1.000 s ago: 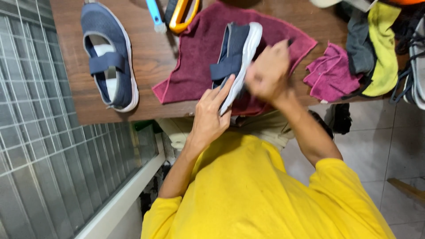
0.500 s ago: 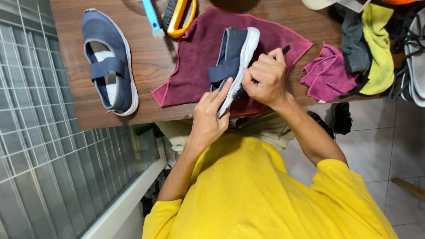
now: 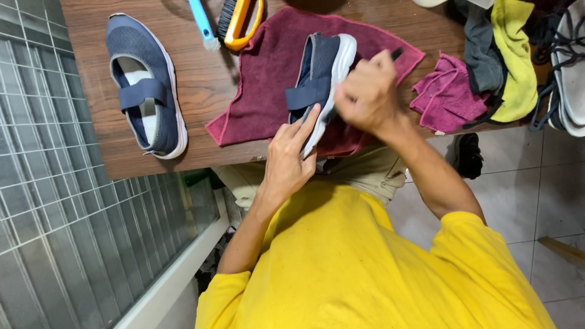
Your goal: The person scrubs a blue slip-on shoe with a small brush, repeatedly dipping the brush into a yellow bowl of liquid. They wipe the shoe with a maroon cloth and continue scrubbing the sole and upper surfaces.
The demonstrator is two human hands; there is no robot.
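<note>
Taking the maroon towel [image 3: 268,79] as my mark: far to its left the other shoe [image 3: 145,91] lies flat on the table [image 3: 201,122], sole down and out of the way. Just off the towel's upper left corner sit a blue brush [image 3: 201,23] and a yellow-handled brush [image 3: 239,23], close enough to reach.

On the towel, near its front edge, I hold the navy shoe [image 3: 320,76] tipped on its side so the white sole edge faces my right hand; the towel under it probably catches dirt and stops it sliding. My left hand [image 3: 289,161] props it from the heel end, fingers stretched along the sole and thumb on the other side, a loose clasp rather than a fist. My right hand [image 3: 365,91] is curled tight around a small dark tool [image 3: 396,53] whose tip sticks out past my knuckles, pressed against the sole rim.

Right of the towel lie a pink rag [image 3: 445,97], then grey and yellow cloths [image 3: 509,61].
</note>
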